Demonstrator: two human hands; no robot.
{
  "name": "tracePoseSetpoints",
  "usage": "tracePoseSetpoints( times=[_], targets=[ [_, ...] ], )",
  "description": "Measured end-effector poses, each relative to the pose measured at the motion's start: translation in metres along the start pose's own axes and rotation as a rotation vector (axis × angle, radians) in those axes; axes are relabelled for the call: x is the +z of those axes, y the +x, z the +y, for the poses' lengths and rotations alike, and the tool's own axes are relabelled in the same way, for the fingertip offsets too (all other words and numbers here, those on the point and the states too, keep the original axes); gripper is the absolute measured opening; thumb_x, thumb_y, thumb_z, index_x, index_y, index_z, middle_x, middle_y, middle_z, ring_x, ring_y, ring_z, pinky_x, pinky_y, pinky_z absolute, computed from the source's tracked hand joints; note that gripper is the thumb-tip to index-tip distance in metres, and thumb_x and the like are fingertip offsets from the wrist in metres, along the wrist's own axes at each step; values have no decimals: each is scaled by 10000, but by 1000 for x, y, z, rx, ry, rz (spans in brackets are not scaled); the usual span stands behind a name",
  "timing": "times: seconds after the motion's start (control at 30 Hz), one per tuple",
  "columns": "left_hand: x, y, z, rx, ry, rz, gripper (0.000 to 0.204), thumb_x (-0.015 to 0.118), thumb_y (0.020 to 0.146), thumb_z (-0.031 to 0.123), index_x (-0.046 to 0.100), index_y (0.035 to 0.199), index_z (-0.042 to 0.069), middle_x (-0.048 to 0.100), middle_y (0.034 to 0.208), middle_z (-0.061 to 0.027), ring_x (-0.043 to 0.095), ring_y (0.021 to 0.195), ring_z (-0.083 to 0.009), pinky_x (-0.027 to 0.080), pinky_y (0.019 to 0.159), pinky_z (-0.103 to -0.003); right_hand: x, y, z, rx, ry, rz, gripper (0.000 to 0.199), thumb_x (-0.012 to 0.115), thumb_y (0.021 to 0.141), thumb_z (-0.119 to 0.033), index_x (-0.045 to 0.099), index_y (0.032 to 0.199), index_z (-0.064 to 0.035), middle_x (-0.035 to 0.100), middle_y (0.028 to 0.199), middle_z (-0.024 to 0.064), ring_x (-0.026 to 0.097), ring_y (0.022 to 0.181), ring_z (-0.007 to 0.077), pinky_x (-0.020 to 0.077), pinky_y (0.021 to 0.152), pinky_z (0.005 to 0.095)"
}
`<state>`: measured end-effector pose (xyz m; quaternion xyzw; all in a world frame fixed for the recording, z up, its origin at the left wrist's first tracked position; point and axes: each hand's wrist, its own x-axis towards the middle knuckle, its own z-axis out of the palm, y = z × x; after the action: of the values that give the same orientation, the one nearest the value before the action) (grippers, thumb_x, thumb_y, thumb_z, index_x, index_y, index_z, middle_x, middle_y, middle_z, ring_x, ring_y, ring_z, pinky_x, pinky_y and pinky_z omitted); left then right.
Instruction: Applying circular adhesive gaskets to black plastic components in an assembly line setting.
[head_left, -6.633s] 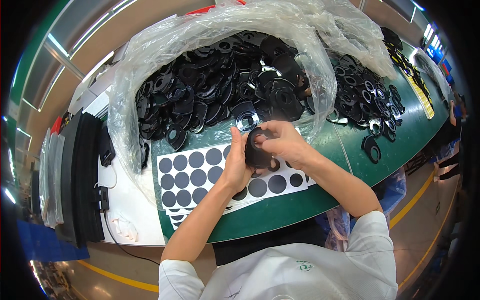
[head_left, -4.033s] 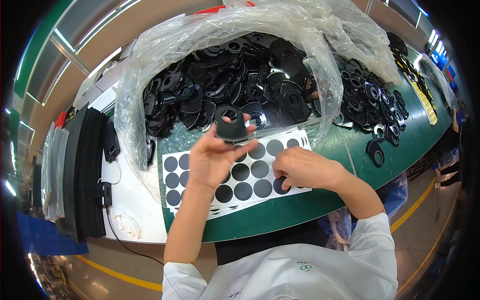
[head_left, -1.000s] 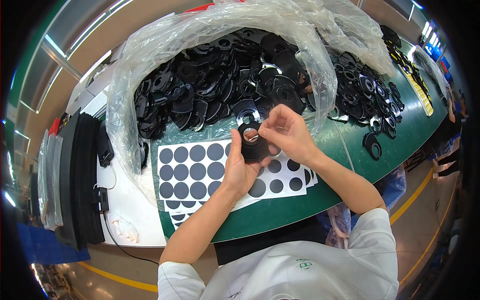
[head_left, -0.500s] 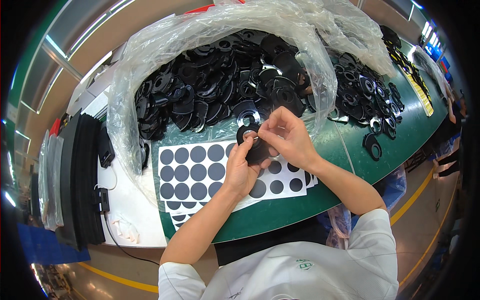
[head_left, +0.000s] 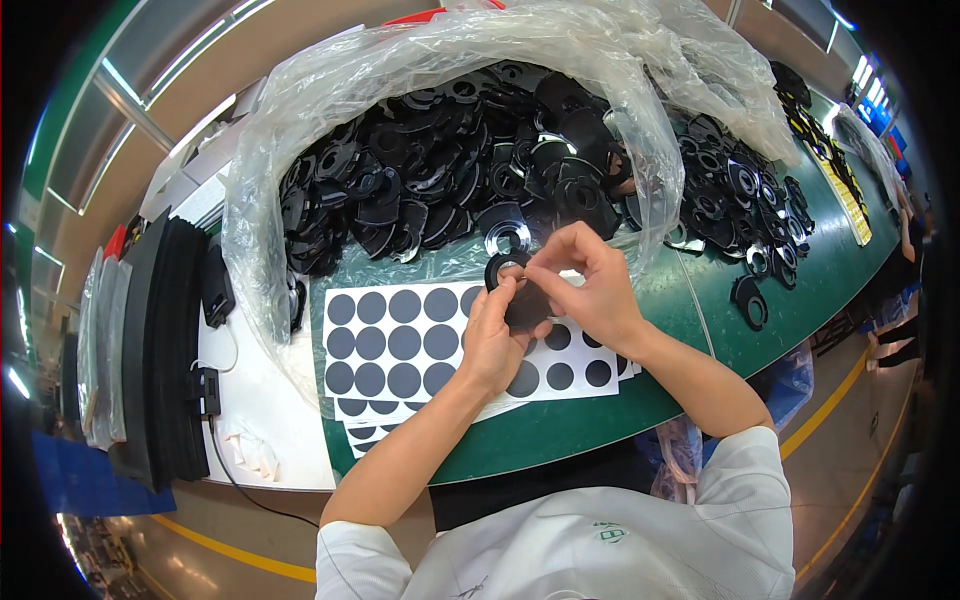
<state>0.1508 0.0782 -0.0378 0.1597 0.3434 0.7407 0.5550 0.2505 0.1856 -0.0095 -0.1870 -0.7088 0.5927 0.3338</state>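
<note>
My left hand (head_left: 490,340) grips a black plastic part (head_left: 525,308) with a ring-shaped end and a flat tab, its thumb lying at the ring. Thumb and forefinger of my right hand (head_left: 590,285) are pinched together against the ring's edge; whatever is between them is too small to make out. Below both hands lie white sheets (head_left: 388,325) with rows of dark grey round stickers (head_left: 404,342). Just beyond my fingers, a similar black part (head_left: 503,228) with a shiny ring rests at the front of a large heap of such parts (head_left: 430,170).
A clear plastic bag (head_left: 250,220) surrounds the heap on the green table (head_left: 500,440). More black parts (head_left: 745,190) spread to the right. On the left stand black sheets (head_left: 175,350), a black device (head_left: 216,285) with a cable, and crumpled white tissue (head_left: 255,455).
The whole view has shifted slightly, moving the scene a little to the right. Both hands keep nearly the same hold, with the right fingertips still pinched at the ring.
</note>
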Motion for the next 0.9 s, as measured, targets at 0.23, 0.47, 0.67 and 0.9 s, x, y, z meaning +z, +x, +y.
tracePoseSetpoints(
  times=[0.23,0.47,0.67,0.9],
  targets=[
    [-5,2,-5,20,-50,4,233,421,982,230,494,1111,50,585,992,-94,574,839,-164,436,591,-270,-2,4,2,-703,-691,123,200,708,740,-31,612,914,-10,648,836,71,608,766,189,504,609,290],
    [1,0,0,-22,70,5,182,427,981,187,484,1107,69,612,1002,-122,604,819,-188,432,610,-274,-12,8,-6,69,-129,50,193,645,822,-89,673,988,6,682,869,65,609,744,115,491,658,257],
    [1,0,5,-52,-1,26,270,472,964,209,482,1156,19,602,944,-120,599,776,-186,442,569,-255,-17,12,1,78,-69,-38,226,624,859,-154,687,984,24,693,815,68,604,725,88,485,680,239],
    [5,-2,7,-89,18,88,384,550,943,322,521,1128,-14,600,865,-87,586,704,-160,419,509,-231,-15,13,3,84,-44,-33,231,628,855,-154,688,985,27,687,800,58,596,729,84,482,678,238]
  ],
)
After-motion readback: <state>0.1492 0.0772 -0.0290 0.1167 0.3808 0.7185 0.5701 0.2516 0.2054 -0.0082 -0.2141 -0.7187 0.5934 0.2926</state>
